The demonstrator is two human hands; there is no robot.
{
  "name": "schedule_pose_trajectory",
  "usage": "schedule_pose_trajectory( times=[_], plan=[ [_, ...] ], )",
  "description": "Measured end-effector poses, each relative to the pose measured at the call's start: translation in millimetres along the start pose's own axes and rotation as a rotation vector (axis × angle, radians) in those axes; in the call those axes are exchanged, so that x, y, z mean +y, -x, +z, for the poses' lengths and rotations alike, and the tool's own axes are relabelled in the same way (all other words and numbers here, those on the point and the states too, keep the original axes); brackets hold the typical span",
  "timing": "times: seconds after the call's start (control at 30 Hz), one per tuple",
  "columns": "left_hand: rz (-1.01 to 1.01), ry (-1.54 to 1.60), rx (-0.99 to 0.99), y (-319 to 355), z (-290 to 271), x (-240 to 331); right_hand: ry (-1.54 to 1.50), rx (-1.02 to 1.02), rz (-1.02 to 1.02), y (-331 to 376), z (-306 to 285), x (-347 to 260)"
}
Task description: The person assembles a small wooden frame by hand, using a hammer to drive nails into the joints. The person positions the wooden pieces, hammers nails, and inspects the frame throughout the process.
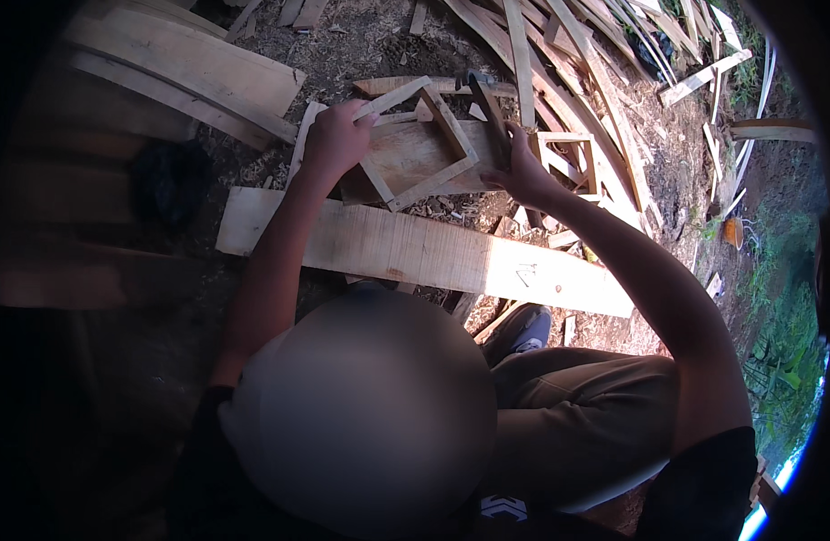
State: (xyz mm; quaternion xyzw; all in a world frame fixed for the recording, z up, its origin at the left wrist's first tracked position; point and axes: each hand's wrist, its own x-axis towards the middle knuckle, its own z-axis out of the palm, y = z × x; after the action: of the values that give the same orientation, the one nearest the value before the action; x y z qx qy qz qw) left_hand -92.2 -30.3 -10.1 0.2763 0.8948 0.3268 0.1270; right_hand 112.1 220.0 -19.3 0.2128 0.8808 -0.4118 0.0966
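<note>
My left hand (337, 137) is closed around the upper left corner of a small square frame (451, 126) made of thin wooden slats. The frame lies tilted over a wide, short board (415, 144) on the ground. On the right, my right hand (526, 171) grips a dark-handled tool that looks like a hammer (490, 113), its dark head pointing away from me. The tool is just beside the frame's right corner. My right fingers partly hide the handle's near end. Closer to me, a long pale plank (415, 248) lies crosswise beneath both forearms.
Another slatted frame (568, 140) stands right of my right hand. Long wooden strips (595, 99) are heaped at the far right, and wide boards (181, 68) lie at the far left. A black bag-like bundle (170, 180) sits at left. Wood shavings cover the dirt.
</note>
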Motion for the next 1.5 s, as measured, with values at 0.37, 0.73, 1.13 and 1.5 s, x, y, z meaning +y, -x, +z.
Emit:
schedule_pose_trajectory(
  times=[0.37,0.73,1.13,1.5],
  plan=[
    [-0.009,-0.083,-0.019,-4,-2,-4,0.045,-0.017,-0.059,-10,-1,4],
    [-0.124,-0.144,-0.016,15,-5,9,-0.028,-0.020,-0.028,-20,0,14],
    [-0.051,-0.222,0.090,54,-2,9,-0.001,-0.024,0.000,-18,-3,13],
    [-0.089,-0.121,0.182,105,1,14,-0.006,-0.056,0.070,-11,-7,-8]
  ],
)
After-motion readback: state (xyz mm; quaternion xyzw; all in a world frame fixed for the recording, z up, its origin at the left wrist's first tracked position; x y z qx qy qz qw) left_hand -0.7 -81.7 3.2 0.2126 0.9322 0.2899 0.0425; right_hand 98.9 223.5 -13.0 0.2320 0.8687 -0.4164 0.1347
